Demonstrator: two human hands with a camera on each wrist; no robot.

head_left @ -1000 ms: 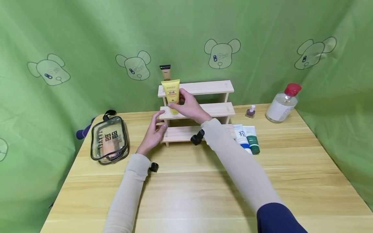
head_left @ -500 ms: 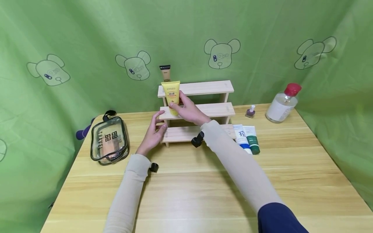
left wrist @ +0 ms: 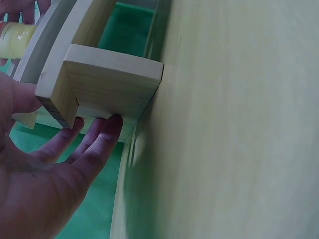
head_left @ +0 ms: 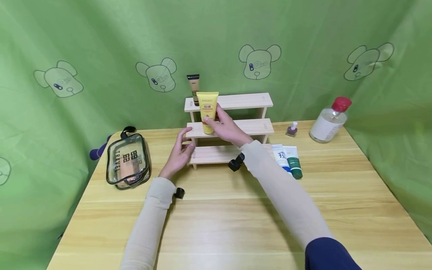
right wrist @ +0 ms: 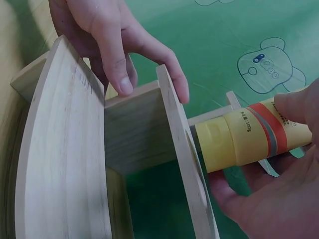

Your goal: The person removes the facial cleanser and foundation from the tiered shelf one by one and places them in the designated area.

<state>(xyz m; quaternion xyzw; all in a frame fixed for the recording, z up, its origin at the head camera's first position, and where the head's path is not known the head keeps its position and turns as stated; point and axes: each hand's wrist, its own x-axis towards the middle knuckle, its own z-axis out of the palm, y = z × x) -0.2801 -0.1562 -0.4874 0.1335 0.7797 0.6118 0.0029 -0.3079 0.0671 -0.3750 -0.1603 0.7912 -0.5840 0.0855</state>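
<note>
My right hand (head_left: 229, 128) grips a yellow squeeze tube (head_left: 207, 105) between thumb and fingers. The tube is upright, cap down, at the left part of the middle step of a three-step wooden display stand (head_left: 251, 127). In the right wrist view, the tube's yellow cap (right wrist: 215, 145) is right at that step's surface. My left hand (head_left: 178, 155) touches the stand's left end; in the left wrist view its fairly straight fingers (left wrist: 99, 149) are against the side panel (left wrist: 109, 87). A small beige tube with a black cap (head_left: 194, 88) stands on the top step's left end.
A clear travel pouch (head_left: 128, 161) lies on the table (head_left: 216, 228) at left. Right of the stand lie a white-and-blue tube (head_left: 281, 157) and a white-and-green tube (head_left: 293, 163). Behind them stand a nail polish bottle (head_left: 291, 130) and a red-capped bottle (head_left: 327, 122).
My right hand has shifted the yellow tube a little to the right along the middle step, so more of the beige tube behind shows. My left hand stays at the stand's left end.
</note>
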